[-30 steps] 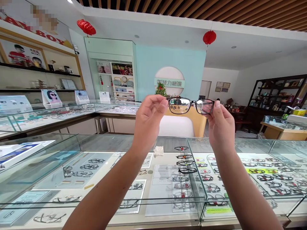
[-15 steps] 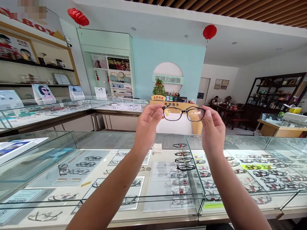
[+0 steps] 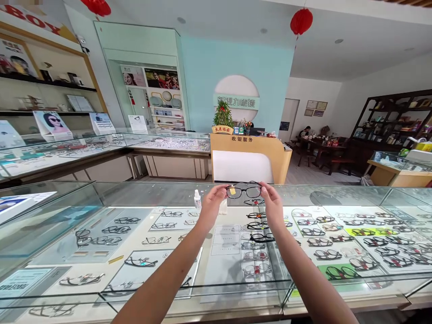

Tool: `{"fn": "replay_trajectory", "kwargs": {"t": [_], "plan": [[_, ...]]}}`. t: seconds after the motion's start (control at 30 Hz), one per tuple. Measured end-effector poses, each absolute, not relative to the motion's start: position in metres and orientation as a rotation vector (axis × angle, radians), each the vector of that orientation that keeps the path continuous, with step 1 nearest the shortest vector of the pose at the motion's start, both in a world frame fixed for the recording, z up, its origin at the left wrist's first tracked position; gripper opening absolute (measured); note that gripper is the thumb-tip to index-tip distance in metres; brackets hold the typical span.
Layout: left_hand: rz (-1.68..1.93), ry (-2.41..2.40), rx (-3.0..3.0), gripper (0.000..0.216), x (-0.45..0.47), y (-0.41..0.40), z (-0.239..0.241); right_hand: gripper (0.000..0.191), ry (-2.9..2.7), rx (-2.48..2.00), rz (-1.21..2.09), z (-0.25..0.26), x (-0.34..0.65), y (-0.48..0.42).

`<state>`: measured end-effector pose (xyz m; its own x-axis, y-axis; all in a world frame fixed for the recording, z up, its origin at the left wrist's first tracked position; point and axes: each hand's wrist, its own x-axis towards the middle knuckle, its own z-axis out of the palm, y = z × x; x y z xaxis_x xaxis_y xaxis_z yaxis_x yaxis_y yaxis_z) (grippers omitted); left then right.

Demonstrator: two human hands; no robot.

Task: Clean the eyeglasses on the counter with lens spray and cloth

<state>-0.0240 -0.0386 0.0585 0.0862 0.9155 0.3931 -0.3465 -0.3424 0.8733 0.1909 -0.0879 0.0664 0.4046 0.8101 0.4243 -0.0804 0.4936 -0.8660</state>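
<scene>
Both my arms reach forward over a glass display counter [image 3: 141, 193]. Between my hands is a pair of dark-framed glasses [image 3: 243, 191], held low just above the counter's far part. My left hand [image 3: 211, 204] pinches the frame's left end and my right hand [image 3: 271, 203] pinches the right end. A small yellow tag shows on the left lens. A small white spray bottle [image 3: 197, 200] stands on the glass just left of my left hand, and a white cloth [image 3: 222, 206] lies partly hidden behind that hand.
Several rows of glasses frames [image 3: 354, 243] lie under the counter glass. Beyond stands a wooden cashier desk [image 3: 281, 162] with a small Christmas tree [image 3: 222, 115]. More glass counters run along the left wall. A person sits at a table [image 3: 305, 132] at the back right.
My hands have lowered the glasses from eye level to just above the counter and moved them farther away. The view has tilted down, and the spray bottle now shows.
</scene>
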Motion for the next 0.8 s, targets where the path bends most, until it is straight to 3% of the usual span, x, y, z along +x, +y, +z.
{"fn": "replay_trajectory", "kwargs": {"t": [0.3,0.53,0.8], "plan": [[1.318,0.791,1.22,0.055,-0.026,-0.01,-0.007,0.057,-1.085,-1.069,0.798,0.011,0.204,-0.055],[1.278,0.93,1.268,0.051,-0.03,-0.005,-0.007,0.049,-0.96,-1.009,1.085,-0.008,0.205,-0.046],[1.22,0.945,1.223,0.052,-0.026,-0.008,-0.011,0.046,-0.912,-0.989,1.174,-0.013,0.203,-0.046]]}}
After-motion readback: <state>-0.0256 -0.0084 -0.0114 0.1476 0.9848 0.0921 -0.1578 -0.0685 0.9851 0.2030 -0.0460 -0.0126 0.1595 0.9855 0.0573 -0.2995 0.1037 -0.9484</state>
